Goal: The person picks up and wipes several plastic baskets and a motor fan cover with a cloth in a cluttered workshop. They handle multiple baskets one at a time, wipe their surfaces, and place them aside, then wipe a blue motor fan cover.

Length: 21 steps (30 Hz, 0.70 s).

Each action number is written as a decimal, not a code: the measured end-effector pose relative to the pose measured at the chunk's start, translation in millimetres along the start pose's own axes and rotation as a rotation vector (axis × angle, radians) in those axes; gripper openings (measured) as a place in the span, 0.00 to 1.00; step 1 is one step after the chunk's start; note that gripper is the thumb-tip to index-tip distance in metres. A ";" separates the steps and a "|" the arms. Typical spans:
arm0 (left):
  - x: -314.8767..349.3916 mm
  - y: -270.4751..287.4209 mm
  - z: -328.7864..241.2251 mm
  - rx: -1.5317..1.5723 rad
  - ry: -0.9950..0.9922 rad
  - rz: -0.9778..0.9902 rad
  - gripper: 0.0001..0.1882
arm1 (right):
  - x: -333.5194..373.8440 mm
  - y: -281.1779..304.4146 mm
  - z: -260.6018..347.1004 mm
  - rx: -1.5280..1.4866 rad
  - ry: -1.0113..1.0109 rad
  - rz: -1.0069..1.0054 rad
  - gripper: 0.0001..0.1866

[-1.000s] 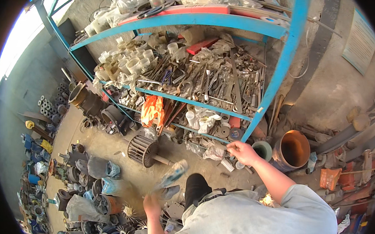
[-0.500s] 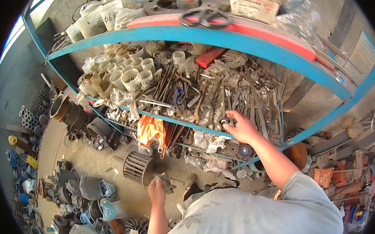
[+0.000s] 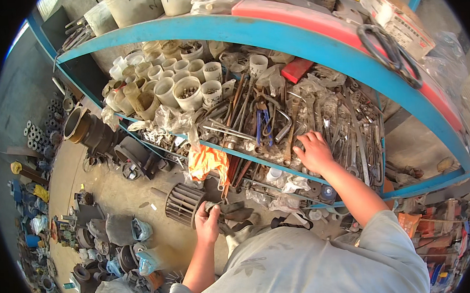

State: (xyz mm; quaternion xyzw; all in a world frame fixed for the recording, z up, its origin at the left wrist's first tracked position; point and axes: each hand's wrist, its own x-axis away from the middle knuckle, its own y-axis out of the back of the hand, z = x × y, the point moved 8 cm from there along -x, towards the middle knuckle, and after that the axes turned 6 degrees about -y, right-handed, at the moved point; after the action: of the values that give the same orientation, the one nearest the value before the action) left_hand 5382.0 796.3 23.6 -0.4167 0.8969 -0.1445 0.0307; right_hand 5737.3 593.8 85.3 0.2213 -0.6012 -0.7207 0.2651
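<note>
My left hand (image 3: pixel 208 224) is closed on a dark grey work glove (image 3: pixel 237 210), held low in front of the shelf beside a slatted metal drum (image 3: pixel 183 205). My right hand (image 3: pixel 315 150) rests over the middle shelf with its fingers curled down among the wrenches. Whatever sits under those fingertips is hidden. Left of that hand lies a rusty wrench (image 3: pixel 292 126), and further left are pliers with blue handles (image 3: pixel 263 125). More long wrenches (image 3: pixel 356 132) lie to its right.
The blue shelf frame (image 3: pixel 271 38) curves across above my right arm. White plastic cups (image 3: pixel 187 92) of small hardware crowd the shelf's left. An orange bag (image 3: pixel 208 163) hangs off its front edge. Black-handled scissors (image 3: pixel 389 54) lie on the top ledge. Machine parts (image 3: pixel 123 230) cover the floor at left.
The view has shifted, so the shelf sits further right. My right hand's fingers, spread before, now curl onto the tools. My left hand has risen slightly with the glove, which shows more.
</note>
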 end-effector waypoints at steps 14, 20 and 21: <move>-91.7 -87.9 -37.5 -0.478 -0.053 0.307 0.23 | -9.6 -0.6 17.4 -0.109 -0.319 0.175 0.35; -106.9 -180.0 -61.5 -0.991 -0.397 0.560 0.30 | -13.1 -2.4 31.9 -0.072 -0.389 0.305 0.44; -112.5 -194.8 -65.0 -1.011 -0.465 0.544 0.30 | -12.9 -4.0 29.1 -0.072 -0.427 0.335 0.45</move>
State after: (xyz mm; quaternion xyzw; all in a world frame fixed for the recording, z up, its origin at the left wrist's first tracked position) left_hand 5587.7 777.7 133.9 -0.1567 0.8983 0.4061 0.0598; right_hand 5728.1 624.5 86.5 -0.0478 -0.6456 -0.7181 0.2556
